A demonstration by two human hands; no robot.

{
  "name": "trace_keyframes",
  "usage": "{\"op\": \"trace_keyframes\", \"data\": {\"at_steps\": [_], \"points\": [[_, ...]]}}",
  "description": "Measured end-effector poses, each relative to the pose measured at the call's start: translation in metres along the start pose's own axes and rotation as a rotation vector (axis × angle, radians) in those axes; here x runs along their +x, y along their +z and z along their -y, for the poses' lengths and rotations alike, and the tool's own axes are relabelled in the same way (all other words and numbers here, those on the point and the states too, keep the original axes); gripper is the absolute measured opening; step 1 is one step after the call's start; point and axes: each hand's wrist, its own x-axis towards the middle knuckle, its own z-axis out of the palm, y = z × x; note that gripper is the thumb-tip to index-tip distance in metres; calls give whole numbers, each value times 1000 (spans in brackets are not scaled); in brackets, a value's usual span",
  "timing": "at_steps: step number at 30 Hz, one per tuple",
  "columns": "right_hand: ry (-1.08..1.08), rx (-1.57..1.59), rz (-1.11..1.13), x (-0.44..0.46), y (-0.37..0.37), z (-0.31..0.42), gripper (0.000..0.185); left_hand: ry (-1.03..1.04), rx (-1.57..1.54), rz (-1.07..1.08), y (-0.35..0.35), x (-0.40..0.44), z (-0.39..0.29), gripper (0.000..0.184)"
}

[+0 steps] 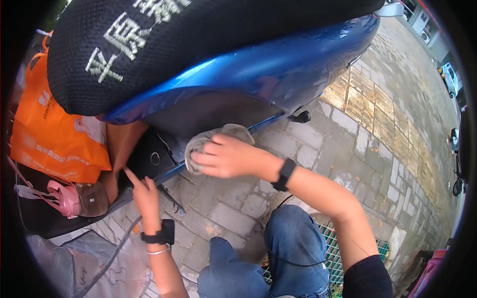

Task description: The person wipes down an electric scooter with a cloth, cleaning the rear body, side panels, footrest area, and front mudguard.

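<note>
A grey cloth (201,140) is bunched under my right hand (226,156), whose fingers press it against the lower side of a blue scooter (223,69). My left hand (145,196) is near the edge of the black footboard (144,156), its index finger stretched out and its other fingers partly curled, with nothing seen in it. The scooter's black seat cover (164,54) carries white characters. Both my wrists wear black bands.
An orange bag (54,124) and a pink-lidded bottle (74,198) stand on the footboard at the left. Clear plastic (99,263) lies at lower left. Paving (233,218) and a green grate (335,248) lie below. A cable crosses my knees.
</note>
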Motion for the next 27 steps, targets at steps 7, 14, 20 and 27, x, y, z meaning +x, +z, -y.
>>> {"op": "trace_keyframes", "data": {"at_steps": [7, 14, 20, 27], "points": [[213, -494, -411, 25, -84, -23, 10, -66, -215, 142, 6, -18, -28, 66], [489, -496, -95, -62, -42, -7, 21, -106, -226, 299, -8, -29, -35, 66], [824, -203, -31, -82, -40, 11, 36, -84, -333, 234, -7, -42, -35, 71], [428, -472, -298, 30, -48, -3, 33, -117, -396, 166, 6, -48, -47, 77]]}}
